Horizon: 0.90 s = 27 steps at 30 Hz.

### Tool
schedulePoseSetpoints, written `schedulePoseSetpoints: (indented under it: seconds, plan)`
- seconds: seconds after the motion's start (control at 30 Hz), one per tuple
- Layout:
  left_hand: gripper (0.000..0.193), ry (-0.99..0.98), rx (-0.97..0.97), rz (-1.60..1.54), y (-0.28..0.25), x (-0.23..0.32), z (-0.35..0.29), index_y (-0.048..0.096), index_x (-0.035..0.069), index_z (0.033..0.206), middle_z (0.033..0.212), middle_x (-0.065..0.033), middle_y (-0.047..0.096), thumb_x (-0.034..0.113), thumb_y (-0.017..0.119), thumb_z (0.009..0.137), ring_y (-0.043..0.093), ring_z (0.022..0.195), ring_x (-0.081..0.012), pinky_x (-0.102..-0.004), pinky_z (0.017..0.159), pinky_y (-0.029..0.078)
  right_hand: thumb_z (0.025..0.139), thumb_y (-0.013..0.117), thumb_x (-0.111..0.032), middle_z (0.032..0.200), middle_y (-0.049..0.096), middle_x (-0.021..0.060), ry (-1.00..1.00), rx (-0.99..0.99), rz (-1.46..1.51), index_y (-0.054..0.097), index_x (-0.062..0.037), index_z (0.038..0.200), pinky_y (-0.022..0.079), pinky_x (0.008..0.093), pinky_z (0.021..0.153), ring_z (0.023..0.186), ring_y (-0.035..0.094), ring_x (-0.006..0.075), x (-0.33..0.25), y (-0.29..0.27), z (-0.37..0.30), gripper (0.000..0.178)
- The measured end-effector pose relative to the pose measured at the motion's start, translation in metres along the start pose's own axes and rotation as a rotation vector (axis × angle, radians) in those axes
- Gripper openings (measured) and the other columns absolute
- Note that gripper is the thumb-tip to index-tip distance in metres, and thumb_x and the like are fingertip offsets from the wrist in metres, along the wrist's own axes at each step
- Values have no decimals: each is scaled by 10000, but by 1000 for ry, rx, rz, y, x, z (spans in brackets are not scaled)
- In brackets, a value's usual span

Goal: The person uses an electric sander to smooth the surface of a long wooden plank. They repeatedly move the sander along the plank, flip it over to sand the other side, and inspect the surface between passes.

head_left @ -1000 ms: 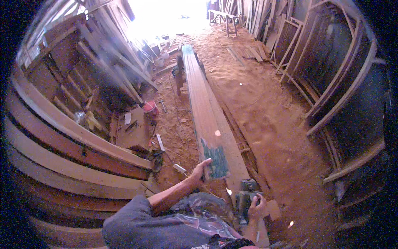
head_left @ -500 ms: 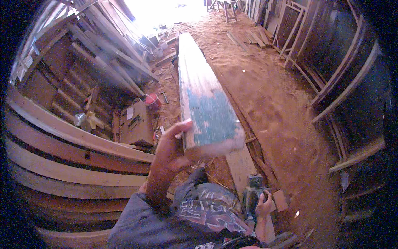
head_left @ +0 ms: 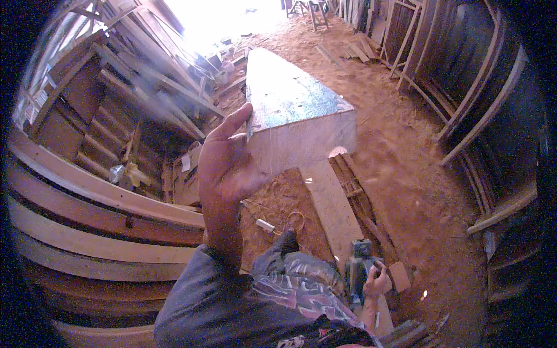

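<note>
A long, thick wooden beam (head_left: 301,136) is raised in front of me, its squared near end tipped up and its top face patchy with worn blue-white paint. My left hand (head_left: 225,162) grips the near end from the left side, thumb on the upper edge and palm against the end. Low on the right, my right hand (head_left: 376,282) is closed round the handle of a dark power tool (head_left: 357,268), apparently an electric planer. That tool sits on a flat board (head_left: 333,206); its underside is hidden.
Stacked long planks (head_left: 104,238) fill the left side. Boards and frames (head_left: 452,87) lean along the right wall. Reddish sawdust (head_left: 400,174) covers the floor. A cord with a white connector (head_left: 265,225) lies near my foot, and a wooden box (head_left: 185,174) stands at left.
My left hand has lifted the near end of the beam, so its end face now shows. My right hand stays on the planer.
</note>
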<state>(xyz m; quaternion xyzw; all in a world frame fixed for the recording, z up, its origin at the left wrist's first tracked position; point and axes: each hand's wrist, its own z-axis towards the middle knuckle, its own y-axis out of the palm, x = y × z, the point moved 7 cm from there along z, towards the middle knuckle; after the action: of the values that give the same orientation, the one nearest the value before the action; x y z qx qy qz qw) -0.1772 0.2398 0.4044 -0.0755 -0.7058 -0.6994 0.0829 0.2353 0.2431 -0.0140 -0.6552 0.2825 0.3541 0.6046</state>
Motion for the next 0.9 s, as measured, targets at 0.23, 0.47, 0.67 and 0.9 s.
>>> schedulePoseSetpoints:
  seconds: [0.23,0.47,0.67,0.9]
  plan:
    - [497,3,56,42,3,0,-4,550,-27,1370,1311,-250,635,340,504,1037,640,1181,-387,-541,1052,483,970,590,-385,1100,697,207,3,-25,-143,647,-29,1203,506,415,873,1001,661,331,-22,-9,0,430]
    - [478,96,102,-5,-2,12,-18,514,-41,1400,1386,-264,579,272,502,1039,563,1287,-403,-594,1132,379,985,566,-330,1073,682,198,35,33,27,634,-26,1203,487,420,921,1013,642,336,-7,-3,-2,380]
    - [505,104,94,75,-15,25,-24,506,-44,1412,1395,-280,564,315,454,1061,558,1296,-413,-606,1126,388,989,559,-360,1166,658,201,98,-32,54,622,-12,1218,462,429,973,1090,616,340,-29,-14,4,421]
    - [462,120,129,109,-25,20,-34,533,-21,1352,1313,-226,592,290,534,1011,593,1202,-359,-550,1033,453,989,564,-361,1095,655,163,42,12,-38,631,-18,1211,472,408,926,992,611,294,-8,-11,0,414]
